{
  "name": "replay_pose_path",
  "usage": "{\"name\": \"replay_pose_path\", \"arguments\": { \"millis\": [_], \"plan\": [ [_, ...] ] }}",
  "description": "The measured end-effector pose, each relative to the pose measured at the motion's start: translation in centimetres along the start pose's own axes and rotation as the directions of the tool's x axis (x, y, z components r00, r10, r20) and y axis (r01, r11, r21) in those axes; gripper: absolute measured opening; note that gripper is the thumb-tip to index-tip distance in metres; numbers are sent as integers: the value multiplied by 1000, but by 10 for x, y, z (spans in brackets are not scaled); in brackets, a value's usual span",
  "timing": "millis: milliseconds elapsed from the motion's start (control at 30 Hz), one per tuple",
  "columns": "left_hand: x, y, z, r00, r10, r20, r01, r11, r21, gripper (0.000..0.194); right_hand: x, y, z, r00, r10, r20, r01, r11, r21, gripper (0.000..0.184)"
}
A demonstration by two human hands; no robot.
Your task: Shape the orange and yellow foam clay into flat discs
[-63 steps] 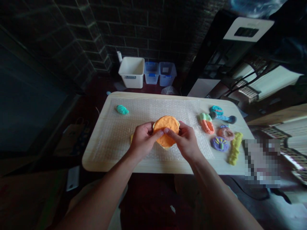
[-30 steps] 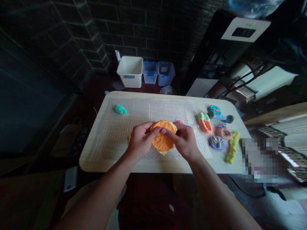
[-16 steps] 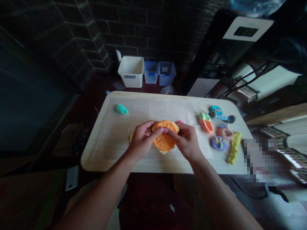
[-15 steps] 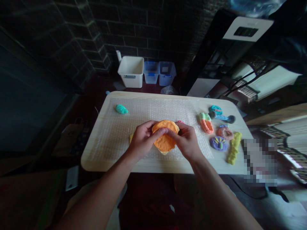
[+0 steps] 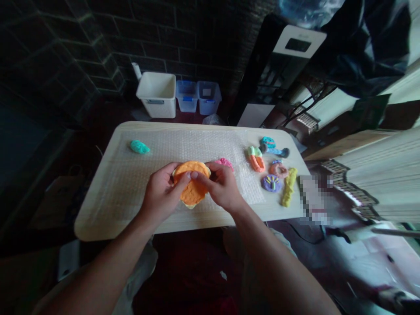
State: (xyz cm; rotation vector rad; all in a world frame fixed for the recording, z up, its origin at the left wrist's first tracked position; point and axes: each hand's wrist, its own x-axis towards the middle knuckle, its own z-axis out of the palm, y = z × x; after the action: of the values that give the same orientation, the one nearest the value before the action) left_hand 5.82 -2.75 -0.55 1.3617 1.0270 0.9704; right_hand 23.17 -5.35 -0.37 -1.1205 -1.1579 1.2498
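Observation:
A flat orange disc of soft modelling clay (image 5: 193, 193), with a pale yellow layer showing at its edge, is held up over the table between both hands. My left hand (image 5: 164, 186) grips its left side, thumb pressed on the orange face. On the opposite side my right hand (image 5: 223, 183) grips it the same way, the two thumb tips nearly meeting. The fingers behind the disc are mostly hidden. Just beyond my right hand lies a pink clay lump (image 5: 225, 163), partly covered by it. A green clay lump (image 5: 139, 147) rests farther off to the left.
Bubble wrap (image 5: 177, 142) covers much of the pale table (image 5: 98, 227). At the right sit several clay pieces, among them an orange-and-green one (image 5: 256, 160), a purple disc (image 5: 271, 183) and a yellow strip (image 5: 288, 188). A white bin (image 5: 159, 94) stands behind the table.
The view has swung right, so the table and hands appear farther left. More of the pink lump shows; a yellow piece seen beside my left hand is now hidden. Both hands keep their hold.

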Motion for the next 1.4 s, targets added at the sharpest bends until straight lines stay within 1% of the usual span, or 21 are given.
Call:
{"name": "replay_pose_path", "arguments": {
  "millis": [67, 133, 267, 367, 433, 533, 600, 733, 833, 867, 967, 1067, 1133, 1200, 1300, 1400],
  "plan": [
    [-4, 6, -2, 1000, -12, 26, 14, 998, -62, 34, -1, -3, 2, 1000, -10, -22, 10, 1000, 8, 44],
    [-8, 12, -5, 1000, -21, 21, 22, 997, -80, 36, -2, -7, 5, 999, -22, -34, 23, 1000, 14, 44],
    [-18, 21, -11, 997, -32, -64, 35, 999, 39, 38, -8, -16, 10, 999, -18, 33, 15, 998, 68, 47],
    [-25, 24, -11, 996, -26, -89, 30, 998, 53, 38, -14, -20, 12, 999, -26, 44, 21, 995, 97, 48],
    [-29, 24, -7, 997, -27, -76, 28, 1000, 13, 38, -19, -22, 10, 999, -32, 21, 29, 995, 96, 47],
    [-31, 19, -1, 1000, -28, 1, 28, 994, -108, 42, -23, -21, 5, 1000, 5, -6, -4, 995, 96, 48],
    [-29, 14, 3, 999, -21, 27, 24, 989, -143, 44, -23, -21, 0, 999, 35, -25, -32, 995, 97, 48],
    [-18, 6, 7, 1000, -9, 9, 11, 991, -136, 41, -20, -21, -7, 998, 46, -41, -41, 993, 114, 44],
    [-5, 4, 11, 1000, -30, 3, 30, 982, -188, 41, -14, -19, -11, 997, 54, -52, -48, 992, 116, 42],
    [0, 4, 12, 999, -38, -10, 35, 976, -217, 41, -12, -18, -12, 997, 53, -62, -46, 993, 111, 42],
    [15, 2, 18, 998, -65, -5, 61, 953, -298, 41, -3, -14, -18, 991, 34, -126, -25, 997, 76, 42],
    [24, -1, 21, 998, -69, -2, 65, 945, -322, 40, 4, -8, -22, 986, 30, -161, -15, 995, 95, 39],
    [25, -4, 19, 997, -72, 0, 68, 948, -309, 39, 6, -6, -22, 986, 45, -163, -21, 990, 142, 34],
    [24, -5, 17, 997, -76, -16, 68, 951, -302, 38, 6, -5, -22, 985, 48, -164, -22, 987, 161, 32],
    [20, -4, 13, 995, -94, -26, 80, 941, -330, 37, 4, -7, -22, 985, 14, -169, 2, 996, 94, 31],
    [17, 0, 11, 995, -104, 10, 100, 920, -378, 38, 2, -7, -23, 983, -20, -184, 25, 999, 24, 31]
  ]
}}
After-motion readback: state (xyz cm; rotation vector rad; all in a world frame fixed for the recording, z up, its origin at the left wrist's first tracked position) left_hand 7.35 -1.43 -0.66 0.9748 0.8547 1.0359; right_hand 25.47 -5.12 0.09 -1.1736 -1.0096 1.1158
